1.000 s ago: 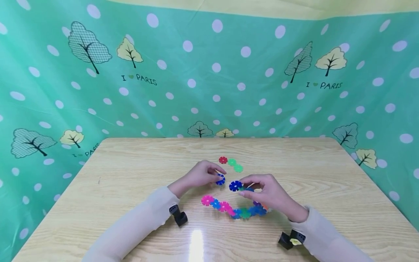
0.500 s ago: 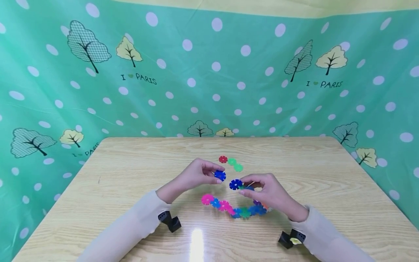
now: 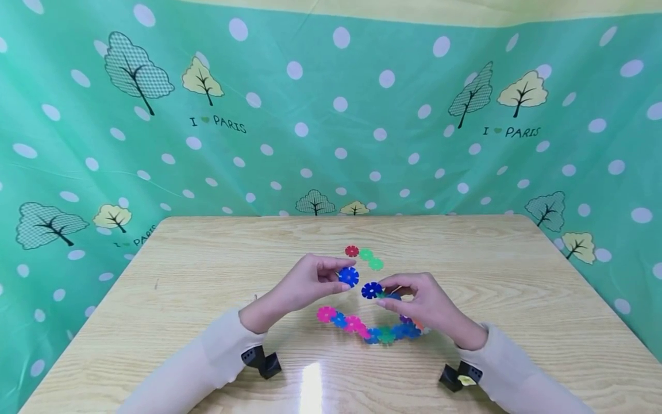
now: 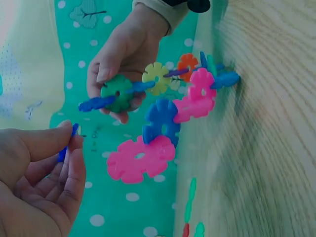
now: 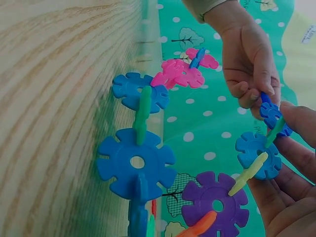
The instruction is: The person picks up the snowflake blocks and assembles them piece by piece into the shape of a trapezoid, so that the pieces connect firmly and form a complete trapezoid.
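Observation:
Between thumb and fingertips my left hand pinches a loose blue notched plastic disc, edge-on in the left wrist view. My right hand grips one end of a curved chain of interlocked notched discs, by the green disc. A dark blue disc forms that end, just right of the loose one. From there the chain runs through yellow, purple and orange discs, then blues and green, to a pink disc at its other end. My right palm hides part of it in the head view.
On the wooden table, behind my hands, lie a red disc and two light green discs. A green dotted curtain hangs at the table's far edge. Each sleeve carries a black wrist camera.
My left hand has turned and drawn back slightly, so its blue disc now faces the head camera, a little higher than before. My right hand and the chain have barely moved.

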`<act>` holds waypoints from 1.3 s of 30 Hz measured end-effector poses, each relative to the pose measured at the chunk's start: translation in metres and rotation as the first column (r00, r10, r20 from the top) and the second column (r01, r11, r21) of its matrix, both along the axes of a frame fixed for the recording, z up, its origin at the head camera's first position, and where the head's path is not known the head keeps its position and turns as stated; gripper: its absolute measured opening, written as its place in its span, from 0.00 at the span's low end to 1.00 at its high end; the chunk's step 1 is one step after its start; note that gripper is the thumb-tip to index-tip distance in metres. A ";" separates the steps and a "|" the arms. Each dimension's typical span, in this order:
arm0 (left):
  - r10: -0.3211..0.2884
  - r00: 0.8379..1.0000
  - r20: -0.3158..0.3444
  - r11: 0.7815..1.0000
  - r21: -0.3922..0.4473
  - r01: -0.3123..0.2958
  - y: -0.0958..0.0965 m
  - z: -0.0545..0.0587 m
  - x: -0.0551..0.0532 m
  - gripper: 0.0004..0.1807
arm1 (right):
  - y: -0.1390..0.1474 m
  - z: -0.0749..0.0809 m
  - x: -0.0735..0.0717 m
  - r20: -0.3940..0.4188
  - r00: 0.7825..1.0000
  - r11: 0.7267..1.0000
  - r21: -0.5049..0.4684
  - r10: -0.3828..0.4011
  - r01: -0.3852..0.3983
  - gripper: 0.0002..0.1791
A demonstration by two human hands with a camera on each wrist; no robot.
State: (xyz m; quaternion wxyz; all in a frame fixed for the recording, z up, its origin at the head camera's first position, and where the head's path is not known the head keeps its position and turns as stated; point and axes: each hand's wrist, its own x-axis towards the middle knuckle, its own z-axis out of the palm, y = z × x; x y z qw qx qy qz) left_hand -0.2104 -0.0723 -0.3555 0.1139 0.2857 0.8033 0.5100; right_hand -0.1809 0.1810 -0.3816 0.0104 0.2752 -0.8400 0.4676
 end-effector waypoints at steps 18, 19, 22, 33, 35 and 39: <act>0.032 0.999 -0.019 0.992 0.121 -0.030 0.004 -0.006 0.006 0.07 | 0.000 -0.001 0.000 0.002 1.000 0.999 -0.033 0.002 -0.002 0.11; 0.030 0.999 -0.026 0.992 0.120 -0.027 0.004 -0.006 0.006 0.07 | 0.000 -0.001 0.000 0.002 1.000 0.999 -0.037 0.002 -0.002 0.11; 0.022 0.998 -0.052 0.993 0.113 -0.015 0.004 -0.007 0.007 0.06 | 0.000 0.000 0.000 0.004 1.000 0.999 -0.045 0.006 -0.006 0.11; 0.014 0.983 -0.181 0.994 0.110 0.006 0.005 -0.009 0.005 0.07 | 0.000 0.000 0.000 0.001 0.999 0.998 -0.051 0.033 -0.033 0.10; 0.011 0.983 -0.182 0.994 0.112 0.009 0.005 -0.009 0.005 0.07 | 0.000 0.000 0.000 0.004 1.000 0.998 -0.050 0.031 -0.031 0.10; 0.008 0.983 -0.184 0.993 0.116 0.013 0.007 -0.009 0.007 0.07 | 0.000 0.000 0.000 0.004 1.000 0.998 -0.049 0.029 -0.029 0.10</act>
